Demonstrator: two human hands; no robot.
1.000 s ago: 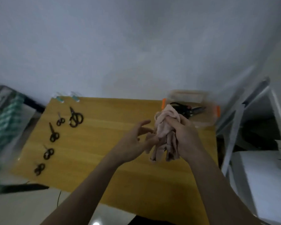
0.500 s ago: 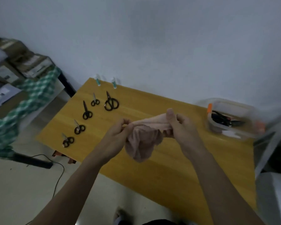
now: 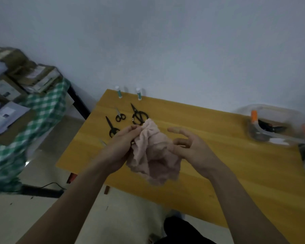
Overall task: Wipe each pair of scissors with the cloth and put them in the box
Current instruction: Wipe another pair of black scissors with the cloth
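While the left hand (image 3: pixel 121 148) pinches the pink cloth (image 3: pixel 153 154) above the table's (image 3: pixel 236 173) front edge, the right hand (image 3: pixel 192 148) is released, fingers spread. Three scissors (image 3: pixel 138 116) lie near the far left corner; the box (image 3: pixel 275 127) sits at the right edge.

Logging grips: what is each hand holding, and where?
Left hand pinches the pink cloth at its upper edge; right hand is open, holding nothing.

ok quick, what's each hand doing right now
left hand: gripping the pink cloth near its top edge
right hand: open, fingers spread and relaxed, lying against the cloth without gripping it
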